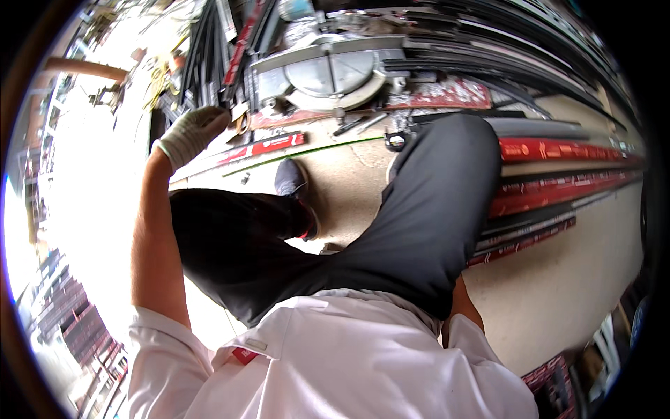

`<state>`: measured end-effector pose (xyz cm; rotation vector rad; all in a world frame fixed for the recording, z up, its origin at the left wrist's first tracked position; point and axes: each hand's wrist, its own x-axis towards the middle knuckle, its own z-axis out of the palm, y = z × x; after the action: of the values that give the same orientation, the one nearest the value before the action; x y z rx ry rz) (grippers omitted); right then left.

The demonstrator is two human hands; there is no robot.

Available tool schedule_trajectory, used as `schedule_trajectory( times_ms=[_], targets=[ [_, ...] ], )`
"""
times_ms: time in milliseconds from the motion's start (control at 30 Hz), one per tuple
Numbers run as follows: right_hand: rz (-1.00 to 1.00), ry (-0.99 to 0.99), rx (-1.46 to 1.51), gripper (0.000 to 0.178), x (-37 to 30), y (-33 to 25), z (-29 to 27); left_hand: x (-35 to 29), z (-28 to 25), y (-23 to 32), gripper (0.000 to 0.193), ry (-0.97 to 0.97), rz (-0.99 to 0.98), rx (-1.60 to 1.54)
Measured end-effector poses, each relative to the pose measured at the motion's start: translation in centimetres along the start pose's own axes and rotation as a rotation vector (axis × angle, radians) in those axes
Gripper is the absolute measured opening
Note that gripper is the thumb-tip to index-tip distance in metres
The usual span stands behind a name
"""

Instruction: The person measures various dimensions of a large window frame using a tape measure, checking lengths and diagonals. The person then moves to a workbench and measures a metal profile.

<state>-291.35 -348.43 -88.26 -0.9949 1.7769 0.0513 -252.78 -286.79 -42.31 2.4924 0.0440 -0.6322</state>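
Note:
My left hand (192,138), in a pale knitted glove, reaches forward on the left. Its fingers are loosely bent, with a gap at the thumb, and nothing shows in them. Just right of it lies a small tool with a brown curved part (241,120). My right forearm (464,304) goes down behind my bent right leg, which hides the right hand. Ahead of me on the floor sits a metal mitre saw base (331,73) with a round turntable and a straight fence.
Dark metal profiles (502,63) lie stacked at the far right, and red-wrapped lengths (551,149) beside my right knee. More dark profiles (206,59) stretch away at the far left. A red-and-white strip (269,145) lies before my left shoe (290,178). A tape measure (396,142) is near my right knee.

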Motion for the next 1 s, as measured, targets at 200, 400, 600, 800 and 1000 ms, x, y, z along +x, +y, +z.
schedule_trajectory(
  times_ms=[200, 400, 600, 800, 1000],
  targets=[
    [-0.119, -0.037, 0.022, 0.052, -1.9, -4.3, 0.4, -2.8, -1.8, -4.9, 0.042, 0.187, 0.007, -0.252],
    [-0.300, -0.100, 0.109, 0.046, -5.3, -9.0, 1.7, -2.5, -1.0, -11.2, 0.052, 0.130, -0.153, -0.468],
    [-0.669, -0.257, 0.109, 0.040, -12.9, -18.9, 3.7, -1.6, 7.1, -22.6, 0.055, 0.174, -0.402, -0.839],
    [-1.042, -0.480, -0.190, 0.035, -23.0, -34.3, 6.0, -0.3, 19.0, -28.9, 0.051, 0.090, -0.626, -0.985],
    [-1.369, -0.535, -1.126, 0.026, -30.5, -47.5, 17.3, 1.2, 23.3, -30.2, 0.048, -0.010, -0.670, -1.005]
  ],
)
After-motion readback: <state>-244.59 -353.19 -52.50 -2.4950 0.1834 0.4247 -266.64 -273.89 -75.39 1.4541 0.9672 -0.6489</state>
